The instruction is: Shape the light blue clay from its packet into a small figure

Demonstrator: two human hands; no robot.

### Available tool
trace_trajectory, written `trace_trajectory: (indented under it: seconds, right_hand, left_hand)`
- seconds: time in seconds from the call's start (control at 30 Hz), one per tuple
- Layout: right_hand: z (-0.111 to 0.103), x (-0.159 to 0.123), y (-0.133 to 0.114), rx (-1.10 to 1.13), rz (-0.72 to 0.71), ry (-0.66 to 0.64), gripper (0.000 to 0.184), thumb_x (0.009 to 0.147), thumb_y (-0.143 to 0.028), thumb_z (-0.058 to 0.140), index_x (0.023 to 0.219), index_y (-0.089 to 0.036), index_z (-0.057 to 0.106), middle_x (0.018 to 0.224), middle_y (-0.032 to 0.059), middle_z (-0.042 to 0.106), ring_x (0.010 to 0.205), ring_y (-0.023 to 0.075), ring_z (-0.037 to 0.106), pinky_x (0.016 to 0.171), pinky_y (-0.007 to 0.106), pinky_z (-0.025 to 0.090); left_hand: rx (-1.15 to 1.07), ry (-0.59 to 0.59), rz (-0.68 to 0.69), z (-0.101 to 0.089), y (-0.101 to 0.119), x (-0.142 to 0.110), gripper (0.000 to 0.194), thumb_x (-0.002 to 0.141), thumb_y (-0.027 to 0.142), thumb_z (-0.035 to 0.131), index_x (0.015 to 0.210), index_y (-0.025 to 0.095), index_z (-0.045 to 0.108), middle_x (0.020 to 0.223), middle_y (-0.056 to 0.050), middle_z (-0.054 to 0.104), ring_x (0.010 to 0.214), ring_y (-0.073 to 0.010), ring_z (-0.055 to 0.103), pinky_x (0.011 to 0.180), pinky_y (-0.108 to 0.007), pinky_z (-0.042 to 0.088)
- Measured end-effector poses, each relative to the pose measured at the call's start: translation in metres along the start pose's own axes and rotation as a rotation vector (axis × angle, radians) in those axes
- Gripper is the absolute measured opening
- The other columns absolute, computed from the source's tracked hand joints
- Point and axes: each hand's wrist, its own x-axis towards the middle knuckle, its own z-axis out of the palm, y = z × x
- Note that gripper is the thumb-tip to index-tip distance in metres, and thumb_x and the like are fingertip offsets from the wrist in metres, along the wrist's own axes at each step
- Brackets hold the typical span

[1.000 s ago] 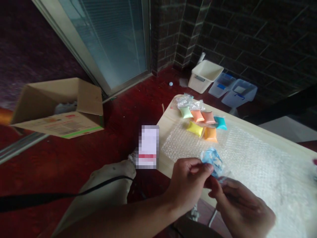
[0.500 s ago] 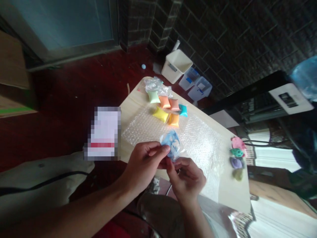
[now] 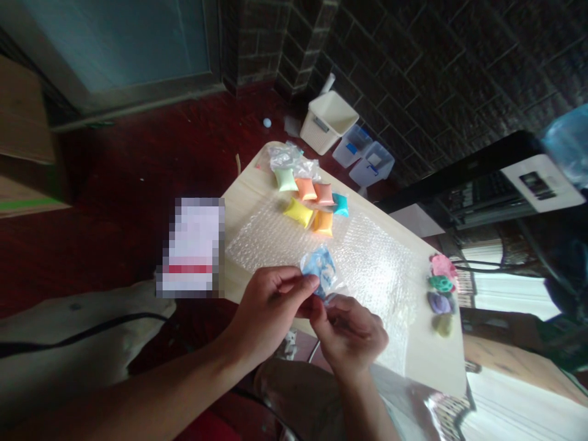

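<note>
A clear plastic bag with blue clay-like material (image 3: 320,264) in it is held up over the table's near edge. My left hand (image 3: 275,306) pinches the bag from the left, thumb on top. At its lower right edge my right hand (image 3: 351,331) is closed on the plastic, thumb and fingers together. Beyond the hands lie several pillow-shaped packets: a yellow packet (image 3: 298,212), an orange packet (image 3: 323,223), a light green packet (image 3: 285,179) and a teal packet (image 3: 340,204) among them. They rest on or beside a sheet of bubble wrap (image 3: 271,236).
Crumpled clear bags (image 3: 287,157) lie at the table's far corner. Coloured lumps, including a pink lump (image 3: 443,266) and a purple lump (image 3: 440,302), sit at the right end. A white basket (image 3: 321,128) and clear bins (image 3: 371,165) stand on the floor behind.
Both hands and the blue bag have shifted slightly right and down. The right hand has drawn a little away from the left. The packets have stayed put.
</note>
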Motion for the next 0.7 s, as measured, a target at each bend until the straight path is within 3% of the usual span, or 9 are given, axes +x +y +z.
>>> trace_trajectory:
  seconds: [0.27,0.57,0.7]
  right_hand:
    - [-0.0060,0.0011,0.0006,-0.154,-0.187,-0.020,0.014,0.086,-0.018,0.082,0.091,-0.026,0.072,0.059,-0.0063,0.072,0.044,0.0131,0.066,0.048,0.024,0.055]
    - [-0.0037,-0.0003,0.0014,-0.088,-0.122,-0.011,0.019,0.085,-0.020,0.084,0.094,-0.025,0.068,0.064,-0.0057,0.073,0.043,0.0115,0.064,0.049,0.024,0.056]
    - [-0.0054,0.0041,0.0005,-0.124,-0.207,-0.012,0.013,0.088,-0.020,0.081,0.090,-0.025,0.069,0.060,-0.0071,0.071,0.041,0.0103,0.062,0.047,0.022,0.054]
  left_hand:
    - [-0.011,-0.012,0.004,-0.0004,0.0018,-0.0003,0.033,0.083,0.042,0.079,0.068,0.014,0.069,0.066,-0.003,0.068,0.064,-0.0156,0.069,0.072,-0.033,0.066]
    - [-0.003,0.027,0.005,0.0003,0.0007,0.0018,0.033,0.083,0.044,0.079,0.074,0.013,0.072,0.069,-0.004,0.069,0.063,-0.0147,0.067,0.066,-0.029,0.064]
    - [0.029,-0.026,0.045,-0.0015,-0.0010,0.0010,0.034,0.087,0.044,0.076,0.074,0.013,0.071,0.070,-0.003,0.069,0.066,-0.0143,0.066,0.070,-0.029,0.063]
